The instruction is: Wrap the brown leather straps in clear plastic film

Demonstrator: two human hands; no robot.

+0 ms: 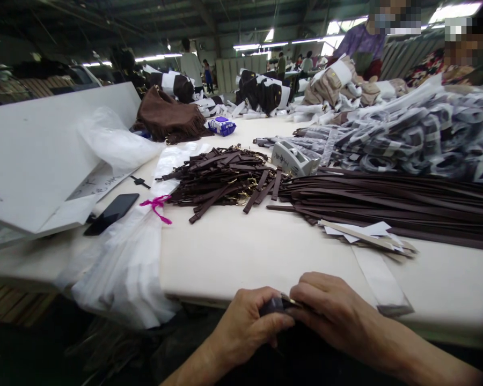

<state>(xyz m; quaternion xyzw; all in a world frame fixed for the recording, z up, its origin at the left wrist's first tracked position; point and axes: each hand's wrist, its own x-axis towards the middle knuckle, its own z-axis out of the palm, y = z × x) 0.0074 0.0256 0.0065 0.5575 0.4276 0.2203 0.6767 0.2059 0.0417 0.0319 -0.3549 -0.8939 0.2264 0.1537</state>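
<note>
At the table's front edge, my left hand (251,319) is closed, with a dark strap (271,306) pinched between thumb and fingers. A small gold-coloured glint shows where the strap meets my right hand (334,308), whose fingers are closed on the same strap. The fingers hide most of the strap, and what its metal part is cannot be made out. Beyond my hands lies a heap of short dark brown straps (221,174) with gold clasps. To its right stretch long brown straps (394,201) in a flat bundle.
A tape dispenser (292,159) stands behind the straps, beside many plastic-wrapped straps (426,128). Card strips (366,236) lie at right. White plastic bags (124,273) tied with pink ribbon (159,206) hang over the edge, near a phone (112,213). A brown fringed bag (169,115) sits behind.
</note>
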